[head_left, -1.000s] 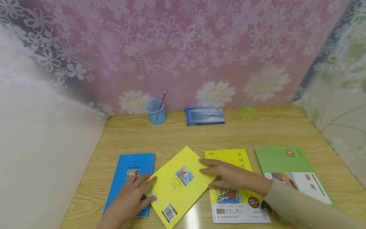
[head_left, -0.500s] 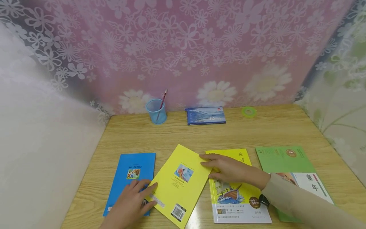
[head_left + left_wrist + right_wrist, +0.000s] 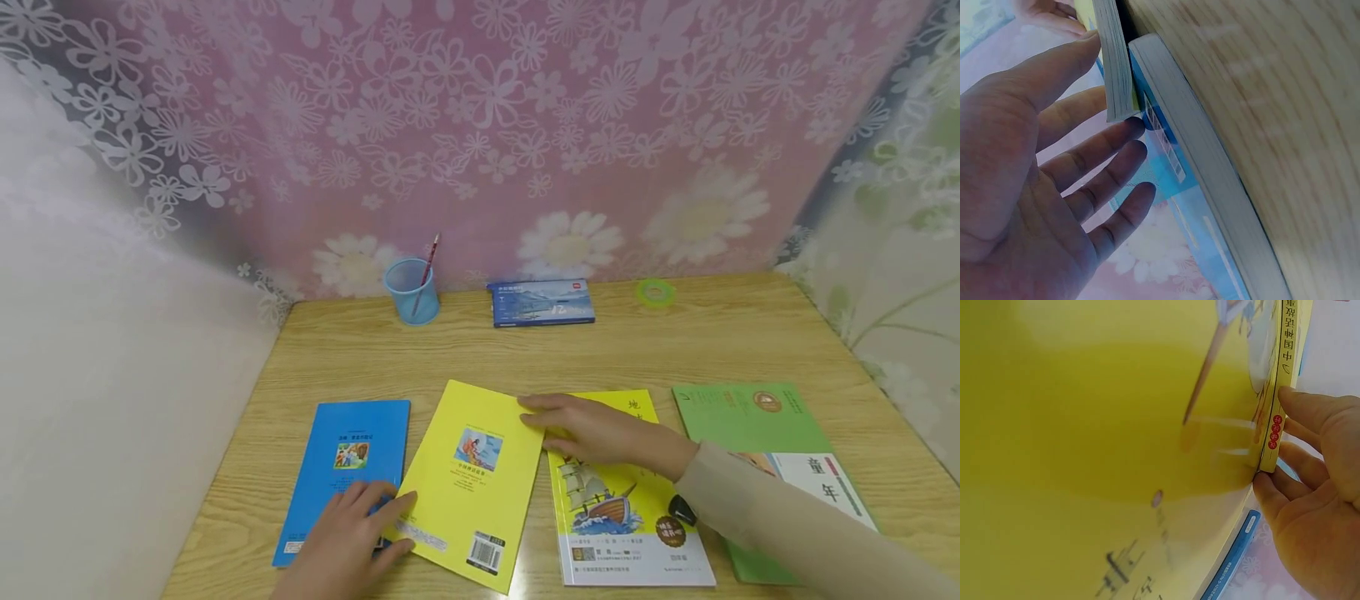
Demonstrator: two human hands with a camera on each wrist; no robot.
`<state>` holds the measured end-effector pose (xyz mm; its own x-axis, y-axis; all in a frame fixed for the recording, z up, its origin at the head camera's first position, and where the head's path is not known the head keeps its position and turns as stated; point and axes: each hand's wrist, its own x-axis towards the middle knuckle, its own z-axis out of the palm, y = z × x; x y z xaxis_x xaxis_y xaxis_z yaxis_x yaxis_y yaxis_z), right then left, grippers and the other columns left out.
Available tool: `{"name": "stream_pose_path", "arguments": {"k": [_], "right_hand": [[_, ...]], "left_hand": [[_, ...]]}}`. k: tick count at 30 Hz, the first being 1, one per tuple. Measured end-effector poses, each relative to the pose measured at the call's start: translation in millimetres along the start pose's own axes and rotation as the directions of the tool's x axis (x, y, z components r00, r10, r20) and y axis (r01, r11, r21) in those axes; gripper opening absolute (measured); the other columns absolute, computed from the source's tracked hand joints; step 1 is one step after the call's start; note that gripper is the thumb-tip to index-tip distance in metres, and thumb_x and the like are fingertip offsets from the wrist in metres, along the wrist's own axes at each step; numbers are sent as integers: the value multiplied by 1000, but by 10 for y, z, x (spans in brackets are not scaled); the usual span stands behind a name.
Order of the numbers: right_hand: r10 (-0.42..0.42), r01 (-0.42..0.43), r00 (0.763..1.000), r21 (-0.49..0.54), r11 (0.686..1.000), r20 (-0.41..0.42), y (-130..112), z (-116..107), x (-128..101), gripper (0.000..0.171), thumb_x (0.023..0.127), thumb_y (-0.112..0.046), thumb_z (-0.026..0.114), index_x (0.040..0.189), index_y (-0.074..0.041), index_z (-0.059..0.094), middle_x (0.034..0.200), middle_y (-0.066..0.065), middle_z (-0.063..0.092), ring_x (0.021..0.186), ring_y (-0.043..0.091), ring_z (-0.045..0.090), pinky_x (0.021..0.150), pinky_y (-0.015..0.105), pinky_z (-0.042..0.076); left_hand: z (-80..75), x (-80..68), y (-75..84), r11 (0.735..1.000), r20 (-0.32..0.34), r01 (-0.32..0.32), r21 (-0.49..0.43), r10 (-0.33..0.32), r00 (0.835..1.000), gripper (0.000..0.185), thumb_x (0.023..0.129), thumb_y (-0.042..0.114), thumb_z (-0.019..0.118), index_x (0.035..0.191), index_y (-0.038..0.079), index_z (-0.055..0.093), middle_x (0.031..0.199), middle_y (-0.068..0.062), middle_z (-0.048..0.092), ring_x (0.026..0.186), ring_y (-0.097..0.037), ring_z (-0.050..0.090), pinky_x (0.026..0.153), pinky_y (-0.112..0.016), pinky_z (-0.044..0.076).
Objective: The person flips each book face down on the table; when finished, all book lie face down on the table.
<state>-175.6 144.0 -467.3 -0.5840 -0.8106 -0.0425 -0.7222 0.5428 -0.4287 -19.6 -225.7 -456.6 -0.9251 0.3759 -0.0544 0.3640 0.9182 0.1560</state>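
Note:
A yellow paperback (image 3: 468, 487) lies slightly tilted on the wooden table (image 3: 675, 350), between a blue book (image 3: 341, 467) and a yellow book with a ship picture (image 3: 622, 517). My left hand (image 3: 397, 521) rests on the blue book, its straight fingers (image 3: 1104, 156) touching the paperback's lower left corner (image 3: 1119, 106). My right hand (image 3: 536, 423) lies over the ship book. Its fingertips (image 3: 1300, 403) press against the paperback's spine (image 3: 1275, 419) near the upper right corner. A green book (image 3: 750, 421) lies furthest right, partly under my right sleeve.
At the back of the table stand a blue mesh cup (image 3: 411, 293) holding a pencil (image 3: 429, 254), a flat blue box (image 3: 542, 302) and a green tape roll (image 3: 656, 292). Flowered screens close in the back and both sides.
The yellow paperback has turned anticlockwise, standing nearer parallel to the other books. My right hand has shifted a little left and back with its edge; my left hand stays at the lower corner.

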Motion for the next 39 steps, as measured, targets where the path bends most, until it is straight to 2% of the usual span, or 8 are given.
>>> {"name": "stream_pose_path", "arguments": {"k": [9, 13, 18, 26, 31, 34, 37, 39], "right_hand": [[-10, 10, 1000, 1, 1000, 10, 18, -11, 82, 49, 105, -21, 67, 152, -10, 56, 168, 10, 42, 155, 34, 41, 122, 49, 43], [-20, 20, 1000, -13, 1000, -4, 9, -18, 112, 47, 105, -20, 66, 150, -9, 58, 166, 12, 44, 154, 35, 43, 122, 50, 42], [-16, 16, 1000, -28, 999, 2, -4, -14, 152, 48, 106, -25, 64, 150, -7, 58, 166, 13, 45, 155, 35, 42, 123, 51, 41], [20, -20, 999, -6, 1000, 27, -40, -16, 206, 53, 105, -33, 66, 151, -8, 57, 168, 12, 42, 158, 35, 37, 125, 52, 38], [16, -16, 999, -5, 1000, 34, -26, -12, 252, 53, 104, -32, 67, 151, -9, 58, 168, 11, 42, 158, 34, 36, 126, 51, 37], [13, -13, 999, -5, 1000, 40, -7, -18, 281, 52, 104, -32, 68, 150, -10, 59, 167, 10, 42, 158, 33, 37, 126, 50, 37], [-1, 0, 999, 1, 1000, 45, 14, -28, 312, 50, 104, -30, 68, 149, -10, 60, 166, 11, 44, 157, 33, 39, 125, 51, 39], [-12, 12, 999, 2, 1000, 49, 25, -31, 334, 49, 104, -30, 68, 149, -10, 60, 166, 11, 44, 157, 32, 40, 124, 51, 39]], "left_hand": [[-4, -24, 26, 999, -18, -34, 20, 34, 999, 55, 88, 51, 82, 137, 27, 71, 123, 5, 66, 108, -16, 57, 90, -46, 55], [10, -33, 22, 995, -38, -93, 41, 95, 995, 52, 87, 51, 83, 133, 29, 72, 119, 7, 67, 106, -15, 58, 84, -43, 55], [36, -27, 40, 988, -21, -150, 38, 151, 988, 48, 86, 48, 85, 129, 31, 73, 119, 10, 66, 105, -14, 58, 81, -41, 53], [61, -11, 71, 992, 28, -122, -4, 123, 992, 50, 88, 50, 83, 133, 31, 72, 118, 9, 66, 101, -12, 54, 80, -38, 52], [78, -16, 70, 993, 19, -120, -12, 120, 993, 51, 87, 51, 83, 133, 31, 72, 117, 8, 65, 101, -12, 53, 80, -38, 52], [81, -22, 74, 994, 20, -113, -12, 113, 993, 52, 88, 51, 83, 135, 32, 71, 126, 5, 65, 109, -16, 57, 85, -43, 55], [81, -26, 76, 993, 49, -113, -24, 114, 992, 55, 90, 51, 80, 141, 33, 67, 146, -1, 60, 128, -25, 59, 96, -52, 56], [79, -28, 75, 992, 78, -120, -43, 123, 989, 57, 92, 49, 79, 145, 34, 64, 158, -3, 53, 142, -31, 54, 104, -59, 53]]}}
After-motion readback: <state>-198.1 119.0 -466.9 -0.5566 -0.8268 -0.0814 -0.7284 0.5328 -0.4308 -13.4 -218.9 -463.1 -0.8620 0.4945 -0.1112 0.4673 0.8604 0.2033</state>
